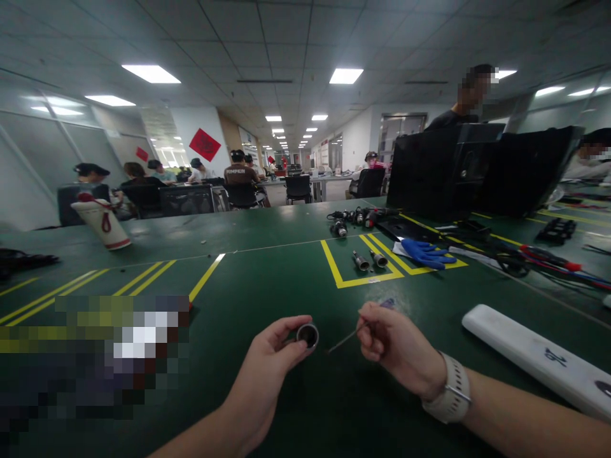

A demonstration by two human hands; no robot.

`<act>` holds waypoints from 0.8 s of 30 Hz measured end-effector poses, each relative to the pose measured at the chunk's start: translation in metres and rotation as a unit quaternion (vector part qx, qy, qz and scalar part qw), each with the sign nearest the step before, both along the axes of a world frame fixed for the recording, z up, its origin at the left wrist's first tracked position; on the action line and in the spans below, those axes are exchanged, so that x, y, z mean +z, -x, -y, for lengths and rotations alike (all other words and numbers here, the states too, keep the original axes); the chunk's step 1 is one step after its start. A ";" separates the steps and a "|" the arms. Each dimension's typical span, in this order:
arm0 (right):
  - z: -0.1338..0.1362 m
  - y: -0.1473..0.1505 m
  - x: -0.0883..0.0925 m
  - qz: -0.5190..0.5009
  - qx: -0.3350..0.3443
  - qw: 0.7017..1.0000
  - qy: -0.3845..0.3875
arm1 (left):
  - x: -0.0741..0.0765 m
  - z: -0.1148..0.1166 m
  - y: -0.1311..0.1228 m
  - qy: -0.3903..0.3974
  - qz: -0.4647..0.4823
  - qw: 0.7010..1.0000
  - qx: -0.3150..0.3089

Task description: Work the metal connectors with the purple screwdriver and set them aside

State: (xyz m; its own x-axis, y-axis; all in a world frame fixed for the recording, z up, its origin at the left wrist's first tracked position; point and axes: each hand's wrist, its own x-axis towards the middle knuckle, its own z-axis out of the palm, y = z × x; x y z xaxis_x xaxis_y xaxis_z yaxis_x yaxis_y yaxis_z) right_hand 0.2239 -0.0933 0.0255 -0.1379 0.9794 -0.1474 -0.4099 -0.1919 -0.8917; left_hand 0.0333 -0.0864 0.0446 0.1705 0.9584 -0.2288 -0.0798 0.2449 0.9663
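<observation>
Between thumb and fingers, my left hand (274, 359) holds a small round metal sleeve (312, 336), its open end facing me. To its right, my right hand (398, 350) is closed on a thin metal rod (344, 341), whose tip points down and left toward the sleeve without touching it. A dark, blurred end of the rod's tool shows above my right fingers. Farther off, two metal connectors (361, 261) lie inside a yellow-taped rectangle (340, 284) on the green table (262, 273).
Behind the rectangle lie dark connectors with cables (340, 228). A blue glove (424, 253), black boxes (424, 172) and red-handled tools (548, 257) are at the right. A long white case (534, 356) lies near my right arm. A white cup (102, 222) stands far left. People sit beyond.
</observation>
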 end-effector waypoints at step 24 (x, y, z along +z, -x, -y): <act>0.045 0.016 0.016 0.506 -0.038 0.669 -0.543 | -0.006 0.005 -0.016 -0.085 -0.017 0.995 0.056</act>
